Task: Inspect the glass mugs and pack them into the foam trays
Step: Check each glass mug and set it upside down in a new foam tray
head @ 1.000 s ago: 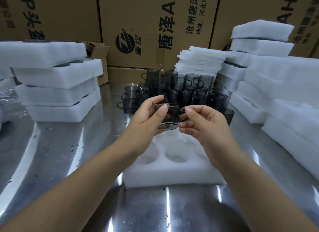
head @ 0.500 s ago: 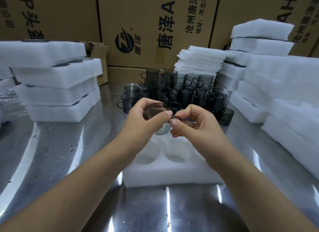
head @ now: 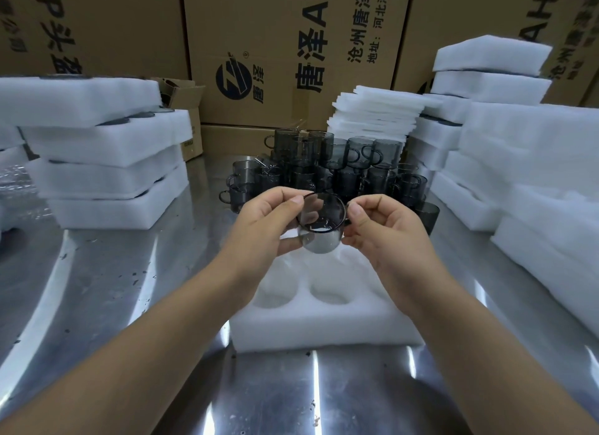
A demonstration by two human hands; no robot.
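- Grips the smoky glass mug (head: pixel 321 232) with the left hand (head: pixel 264 225): thumb on the rim's upper left, fingers curled behind and beneath the wall.
- Pinches the mug's right side, at the handle, with the right hand (head: pixel 387 232); thumb forward, other fingers curled in.
- Holds the mug tilted between both hands, mouth turned toward the camera, off the steel table (head: pixel 129 305) and above the far end of the foam tray (head: pixel 324 332).
- Behind the hands, on the table: a cluster of mugs (head: pixel 327 162), with foam stacks (head: pixel 103 149) on either side and cardboard boxes (head: pixel 275 39) at the back.
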